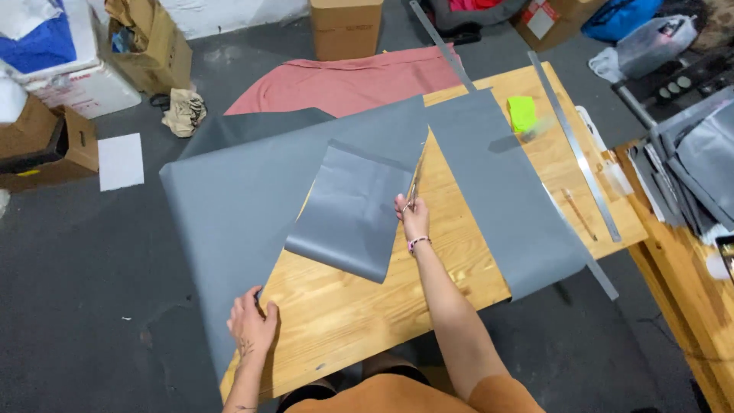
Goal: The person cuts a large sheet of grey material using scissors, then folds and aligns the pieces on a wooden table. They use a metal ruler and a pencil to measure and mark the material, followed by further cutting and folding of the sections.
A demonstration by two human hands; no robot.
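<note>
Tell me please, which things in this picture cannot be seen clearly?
Head view:
- Scissors: thin and small; blades cannot be told open or closed, partly hidden by right hand.
- Grey sheet under left hand: the fingers cover its edge.
- Pencil: too small for detail.
- Right bench: cut off by the frame edge.
</note>
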